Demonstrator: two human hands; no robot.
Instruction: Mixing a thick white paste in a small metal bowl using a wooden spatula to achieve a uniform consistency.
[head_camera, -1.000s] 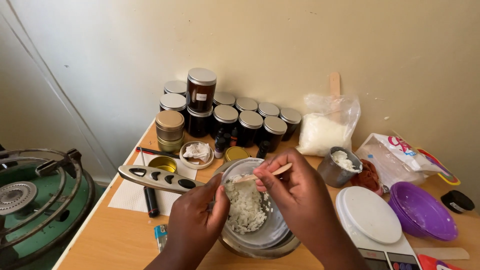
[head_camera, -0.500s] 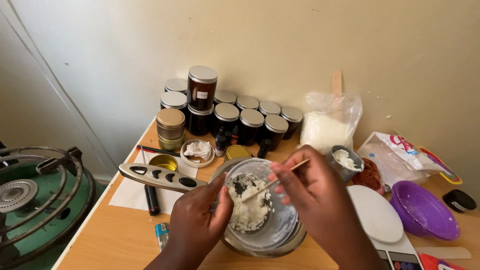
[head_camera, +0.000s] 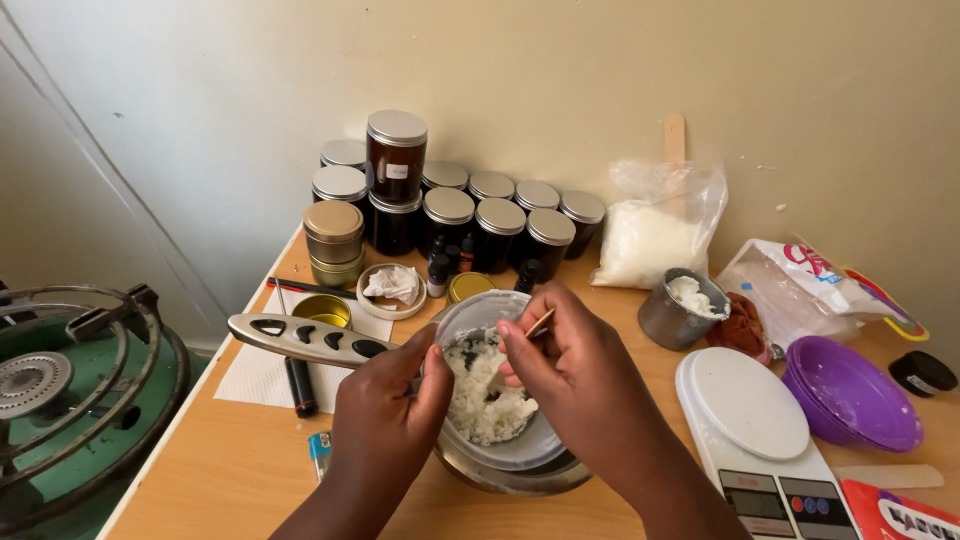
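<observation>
Dead centre on the table (head_camera: 200, 470), the bowl (head_camera: 500, 450) of white flakes sits in a metal pot, just left of the scale (head_camera: 745, 410). Left hand (head_camera: 385, 420) is wrapped around the bowl's rim, fingers clamped on it. Right hand (head_camera: 570, 370) has a thin wooden stick (head_camera: 538, 324) pinched tight between its fingertips, right over the flakes. Dark jars (head_camera: 480, 215) are lined up behind, by the wall.

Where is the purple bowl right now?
The purple bowl sits at the table's right edge, beside the white kitchen scale.
</observation>
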